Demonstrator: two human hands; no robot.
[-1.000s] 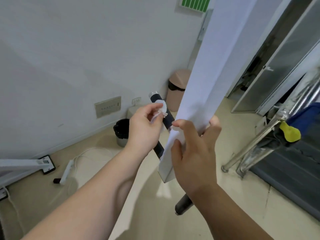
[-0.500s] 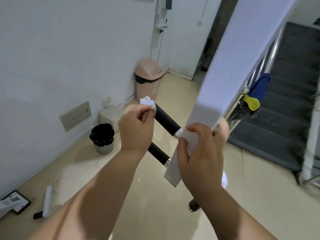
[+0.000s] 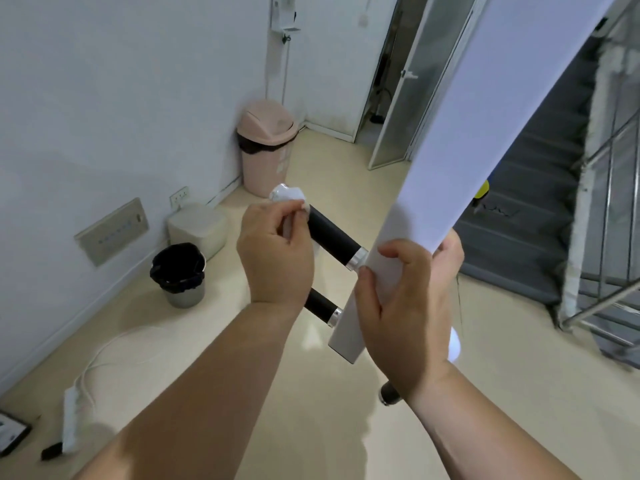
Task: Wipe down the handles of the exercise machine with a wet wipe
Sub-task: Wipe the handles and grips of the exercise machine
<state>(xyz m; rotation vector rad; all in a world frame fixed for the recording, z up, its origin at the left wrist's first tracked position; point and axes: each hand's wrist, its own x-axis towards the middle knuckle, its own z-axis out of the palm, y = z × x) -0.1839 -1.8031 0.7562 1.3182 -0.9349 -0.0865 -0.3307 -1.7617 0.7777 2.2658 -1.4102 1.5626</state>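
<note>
left hand [image 3: 277,258]: fingers curled, pinching the wet wipe [image 3: 287,196] just past the knuckles.
wet wipe: bunched white wad, pressed on the far tip of the upper handle [image 3: 332,239].
upper handle: black grip running from the left fingertips across to a silver collar beside the right hand [image 3: 408,306].
right hand: wrapped round the white post [image 3: 450,150], gripping it firmly.
lower handle [image 3: 318,303]: under the left wrist, mostly hidden by it.
step in hand: probably cleaning the end cap before working along the grip.
doing it well: spread the wipe so it wraps the grip, twist while sliding toward the collar, and let the right hand brace the post against the push.
risk: a bunched wipe likely misses the underside.
farther out: a pink bin [image 3: 266,147] beyond the left hand, a black bin [image 3: 178,271] to its left on the floor.
</note>
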